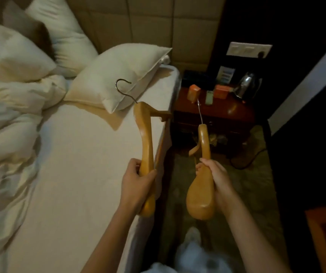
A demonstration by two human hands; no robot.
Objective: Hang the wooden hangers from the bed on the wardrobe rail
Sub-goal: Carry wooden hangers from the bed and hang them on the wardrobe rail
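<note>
My left hand (136, 184) grips a wooden hanger (145, 134) by one broad shoulder end, over the right edge of the bed (83, 158). Its metal hook (121, 86) points away toward a pillow. My right hand (216, 177) holds a second wooden hanger (201, 186) by its shoulder, above the carpet beside the bed. That hanger's thin hook (200, 111) points toward the nightstand. The two hangers are apart, side by side. No wardrobe rail is in view.
White pillows (118, 73) and a rumpled duvet (6, 119) lie on the bed's far and left parts. A dark red nightstand (225, 115) at the right carries small boxes and a metal kettle (245, 85). Patterned carpet (246, 184) runs between the bed and a dark wall.
</note>
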